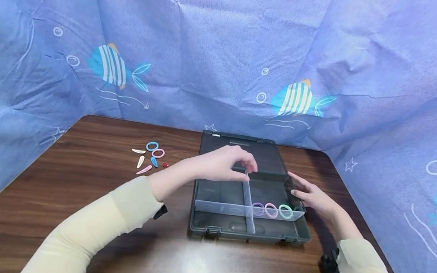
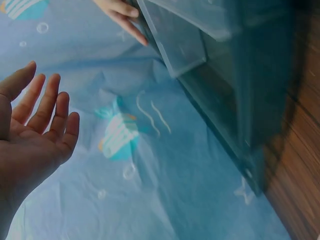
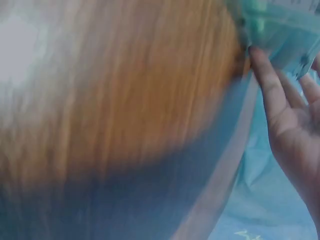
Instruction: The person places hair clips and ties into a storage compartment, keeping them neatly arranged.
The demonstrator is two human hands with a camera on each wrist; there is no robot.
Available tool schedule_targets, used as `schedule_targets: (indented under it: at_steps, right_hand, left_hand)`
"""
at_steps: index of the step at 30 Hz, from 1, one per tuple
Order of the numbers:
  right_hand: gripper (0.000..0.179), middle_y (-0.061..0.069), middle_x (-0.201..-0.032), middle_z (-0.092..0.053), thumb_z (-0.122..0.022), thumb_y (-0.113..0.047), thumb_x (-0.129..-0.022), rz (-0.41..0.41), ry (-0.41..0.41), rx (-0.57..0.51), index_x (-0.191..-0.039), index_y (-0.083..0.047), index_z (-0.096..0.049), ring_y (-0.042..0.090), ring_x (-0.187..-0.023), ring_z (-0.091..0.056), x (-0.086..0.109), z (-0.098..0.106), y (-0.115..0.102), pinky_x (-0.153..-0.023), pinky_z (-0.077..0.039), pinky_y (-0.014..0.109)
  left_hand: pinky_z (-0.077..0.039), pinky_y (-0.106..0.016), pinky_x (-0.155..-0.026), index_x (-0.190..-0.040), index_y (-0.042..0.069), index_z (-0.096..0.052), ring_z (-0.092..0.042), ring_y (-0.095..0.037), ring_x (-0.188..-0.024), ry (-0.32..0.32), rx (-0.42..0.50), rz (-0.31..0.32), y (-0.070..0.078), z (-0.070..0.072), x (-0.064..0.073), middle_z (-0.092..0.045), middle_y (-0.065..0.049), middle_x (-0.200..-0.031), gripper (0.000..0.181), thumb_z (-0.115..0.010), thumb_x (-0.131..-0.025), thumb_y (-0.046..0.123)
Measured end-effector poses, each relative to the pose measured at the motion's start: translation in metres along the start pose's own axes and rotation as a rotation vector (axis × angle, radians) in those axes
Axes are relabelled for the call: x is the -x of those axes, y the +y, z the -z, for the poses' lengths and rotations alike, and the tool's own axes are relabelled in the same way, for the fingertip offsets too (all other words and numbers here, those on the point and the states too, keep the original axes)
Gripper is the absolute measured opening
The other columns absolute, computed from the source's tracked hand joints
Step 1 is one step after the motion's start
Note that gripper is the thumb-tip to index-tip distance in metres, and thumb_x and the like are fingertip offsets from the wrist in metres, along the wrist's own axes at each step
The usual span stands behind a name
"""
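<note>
A dark translucent storage box [image 1: 221,231] stands on the table with its lid [image 1: 237,149] folded back. Clear dividers [image 1: 220,207] split its inside into compartments. In the right part, along the long divider, are a purple hair tie [image 1: 258,203], a pink one [image 1: 271,216] and a green one [image 1: 285,206]. Above the box hovers my left hand [image 1: 224,163], fingers loosely bent; its palm in the left wrist view holds nothing. My right hand [image 1: 316,199] touches the box's right side, its fingers fairly straight; the right wrist view shows a fingertip against the edge.
Left of the box on the wooden table [image 1: 81,185] lie a blue hair tie [image 1: 152,143], a pink hair tie [image 1: 158,156], several snap hair clips [image 1: 144,170] and a small red item [image 1: 165,165]. Blue fish-print cloth [image 1: 217,58] hangs behind and beside the table.
</note>
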State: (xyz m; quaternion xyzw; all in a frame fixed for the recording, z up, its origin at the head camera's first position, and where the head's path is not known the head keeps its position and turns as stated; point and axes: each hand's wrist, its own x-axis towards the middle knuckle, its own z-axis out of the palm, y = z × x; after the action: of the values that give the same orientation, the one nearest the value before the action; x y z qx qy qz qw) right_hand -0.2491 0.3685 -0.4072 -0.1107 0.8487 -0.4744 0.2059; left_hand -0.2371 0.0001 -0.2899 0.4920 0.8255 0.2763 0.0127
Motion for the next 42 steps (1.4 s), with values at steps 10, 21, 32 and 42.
schedule_targets:
  at_steps: [10, 21, 32, 42]
  right_hand:
    - [0.061, 0.024, -0.148, -0.031, -0.056, -0.024, -0.095, 0.029, 0.155, 0.156, -0.148, -0.010, -0.029, 0.024, -0.109, -0.054, 0.008, -0.006, -0.011, -0.069, -0.050, 0.032]
    - [0.059, 0.022, -0.137, -0.047, -0.059, -0.029, -0.094, 0.012, 0.195, 0.163, -0.144, -0.008, -0.036, 0.004, -0.097, -0.059, 0.008, -0.006, -0.010, -0.069, -0.051, 0.029]
    - [0.058, 0.025, -0.122, -0.058, -0.058, -0.027, -0.094, 0.031, 0.207, 0.152, -0.144, -0.007, -0.037, 0.002, -0.090, -0.059, 0.011, -0.010, -0.009, -0.065, -0.051, 0.029]
    - [0.059, 0.026, -0.125, -0.057, -0.055, -0.025, -0.096, 0.008, 0.174, 0.185, -0.146, -0.006, -0.032, 0.008, -0.097, -0.060, 0.010, -0.008, -0.015, -0.068, -0.051, 0.030]
  left_hand:
    - [-0.041, -0.033, -0.096, -0.115, 0.018, -0.061, -0.056, -0.010, -0.105, 0.097, 0.005, 0.086, -0.024, 0.025, 0.043, -0.065, 0.007, -0.104, 0.030, -0.069, -0.087, 0.023]
    - [-0.043, -0.037, -0.093, -0.121, 0.023, -0.057, -0.056, -0.011, -0.105, 0.229, 0.092, 0.162, -0.056, 0.048, 0.085, -0.064, 0.010, -0.104, 0.039, -0.071, -0.085, 0.024]
    - [-0.044, -0.034, -0.086, -0.120, 0.025, -0.058, -0.059, -0.010, -0.100, 0.320, 0.087, 0.224, -0.090, 0.060, 0.122, -0.064, 0.009, -0.102, 0.037, -0.070, -0.086, 0.022]
    - [-0.042, -0.031, -0.084, -0.122, 0.023, -0.057, -0.057, -0.009, -0.097, 0.412, 0.056, 0.314, -0.123, 0.058, 0.147, -0.065, 0.008, -0.100, 0.040, -0.070, -0.085, 0.017]
